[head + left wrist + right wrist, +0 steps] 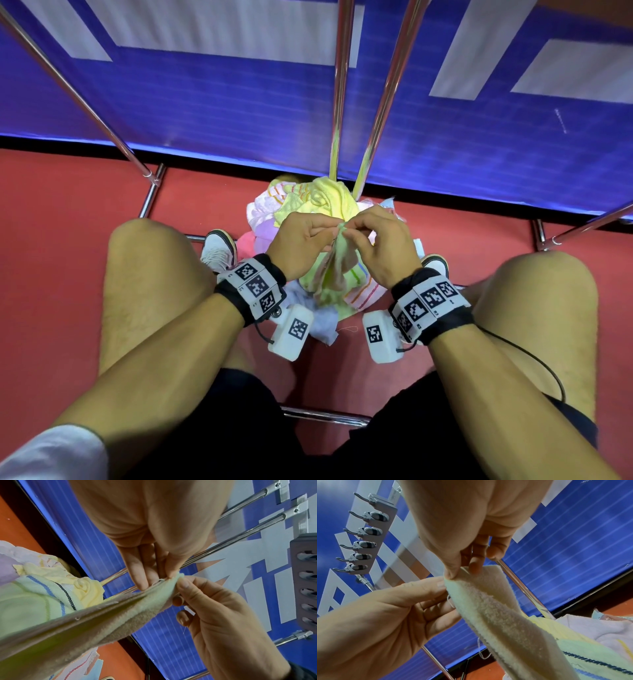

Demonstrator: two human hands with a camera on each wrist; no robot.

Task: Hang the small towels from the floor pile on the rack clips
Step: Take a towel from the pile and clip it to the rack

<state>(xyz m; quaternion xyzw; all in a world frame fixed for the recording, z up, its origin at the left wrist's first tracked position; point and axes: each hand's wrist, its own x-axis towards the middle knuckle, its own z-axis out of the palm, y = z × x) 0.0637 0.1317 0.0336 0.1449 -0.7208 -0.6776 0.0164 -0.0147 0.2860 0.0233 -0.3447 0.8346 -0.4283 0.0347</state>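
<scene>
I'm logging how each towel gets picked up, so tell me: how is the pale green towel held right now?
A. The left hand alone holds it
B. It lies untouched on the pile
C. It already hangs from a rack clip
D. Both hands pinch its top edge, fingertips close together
D: the left hand and the right hand both pinch the top edge of the pale green towel, which hangs down over the floor pile.
</scene>
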